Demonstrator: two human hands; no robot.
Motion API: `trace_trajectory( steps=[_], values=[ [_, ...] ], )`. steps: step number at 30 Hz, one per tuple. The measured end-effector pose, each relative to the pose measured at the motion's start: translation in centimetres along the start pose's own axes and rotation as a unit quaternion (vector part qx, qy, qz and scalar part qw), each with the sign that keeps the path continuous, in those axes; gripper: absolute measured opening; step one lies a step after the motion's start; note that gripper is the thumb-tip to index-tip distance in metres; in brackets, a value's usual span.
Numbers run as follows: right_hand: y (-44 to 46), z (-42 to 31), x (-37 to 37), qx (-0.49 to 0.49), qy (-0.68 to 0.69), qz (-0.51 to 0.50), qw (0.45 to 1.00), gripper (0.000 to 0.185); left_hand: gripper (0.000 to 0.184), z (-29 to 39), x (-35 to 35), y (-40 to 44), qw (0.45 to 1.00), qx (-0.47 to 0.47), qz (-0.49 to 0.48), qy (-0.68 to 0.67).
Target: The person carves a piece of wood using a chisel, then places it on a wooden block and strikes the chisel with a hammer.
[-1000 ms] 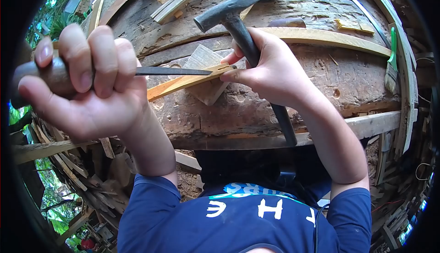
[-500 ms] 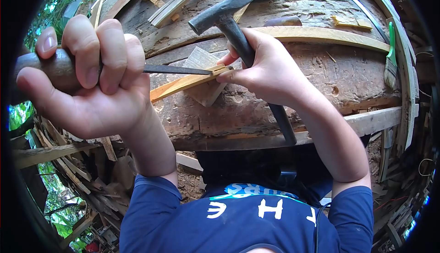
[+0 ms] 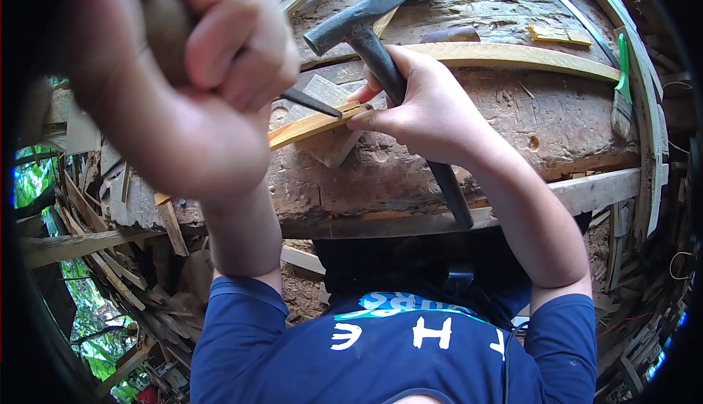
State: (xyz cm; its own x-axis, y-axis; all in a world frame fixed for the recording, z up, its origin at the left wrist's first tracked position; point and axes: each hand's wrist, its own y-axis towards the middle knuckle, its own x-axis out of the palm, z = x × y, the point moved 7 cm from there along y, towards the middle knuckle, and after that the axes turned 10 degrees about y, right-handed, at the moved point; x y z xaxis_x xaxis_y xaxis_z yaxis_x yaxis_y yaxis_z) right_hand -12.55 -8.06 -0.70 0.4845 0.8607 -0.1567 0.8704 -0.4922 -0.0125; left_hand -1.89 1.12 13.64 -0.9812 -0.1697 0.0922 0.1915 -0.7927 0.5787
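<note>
Clasping the slim tool (image 3: 311,101), the left hand (image 3: 198,74) should avoid the right hand (image 3: 425,111), pinching the wood strip (image 3: 311,127) at twelve o'clock.

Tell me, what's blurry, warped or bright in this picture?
In the head view, the left hand is smeared, probably by motion or closeness; the same head view shows the hammer and right hand fairly crisp; the head view has black corners and seems to bow the wooden work surface; in that view, foliage at the left edge looks bright.
</note>
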Motion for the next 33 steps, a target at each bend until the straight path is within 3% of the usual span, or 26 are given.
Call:
trace_trajectory(
  steps=[3,6,7,8,9,11,12,13,15,17,20,27,33],
  values=[
    [-0.1,0.1,0.0,-0.006,0.001,0.001,1.000,0.031,0.036,-0.8,0.0,0.6,0.999,-0.012,0.042,0.016],
    [0.0,-0.2,0.1,-0.009,-0.002,-0.005,1.000,0.032,0.037,-0.2,0.6,0.8,0.975,-0.004,0.199,0.104],
    [0.0,0.0,0.1,-0.001,0.006,-0.007,1.000,0.032,0.038,0.0,0.7,0.8,0.969,-0.006,0.216,0.122],
    [0.1,0.1,0.0,-0.052,-0.023,0.001,0.998,0.034,0.039,0.2,0.9,0.9,0.963,-0.008,0.232,0.139],
    [-0.2,-1.2,-0.6,-0.015,-0.075,-0.006,0.997,0.036,0.040,-0.4,0.3,0.9,0.968,-0.027,0.191,0.161],
    [-0.2,-2.2,-2.0,-0.023,-0.008,0.023,0.999,0.040,0.046,-0.2,0.4,1.0,0.961,0.002,0.193,0.196],
    [-0.1,-3.5,-2.7,-0.073,0.032,0.043,0.996,0.039,0.053,-0.2,0.5,1.0,0.960,0.025,0.186,0.207],
    [-0.7,-5.1,-3.6,-0.017,0.119,0.040,0.992,0.035,0.050,0.4,1.2,1.3,0.962,0.038,0.193,0.188],
    [-1.2,-8.6,-5.7,-0.015,0.178,0.040,0.983,0.031,0.049,0.5,1.4,1.0,0.954,0.056,0.218,0.197],
    [-2.1,-14.7,-7.1,-0.147,0.082,0.076,0.983,0.031,0.041,0.1,1.1,1.0,0.955,0.060,0.218,0.192],
    [-3.2,-21.4,-7.9,-0.177,-0.017,0.056,0.982,0.037,0.035,-0.5,0.7,1.0,0.956,0.044,0.198,0.210],
    [-4.1,-26.5,-6.8,-0.118,-0.271,0.026,0.955,0.035,0.033,-0.1,1.0,0.7,0.948,0.074,0.206,0.229],
    [-5.6,-29.1,-5.5,-0.092,-0.337,0.007,0.937,0.033,0.033,-0.4,1.2,0.7,0.949,0.034,0.176,0.260]
  ],
)
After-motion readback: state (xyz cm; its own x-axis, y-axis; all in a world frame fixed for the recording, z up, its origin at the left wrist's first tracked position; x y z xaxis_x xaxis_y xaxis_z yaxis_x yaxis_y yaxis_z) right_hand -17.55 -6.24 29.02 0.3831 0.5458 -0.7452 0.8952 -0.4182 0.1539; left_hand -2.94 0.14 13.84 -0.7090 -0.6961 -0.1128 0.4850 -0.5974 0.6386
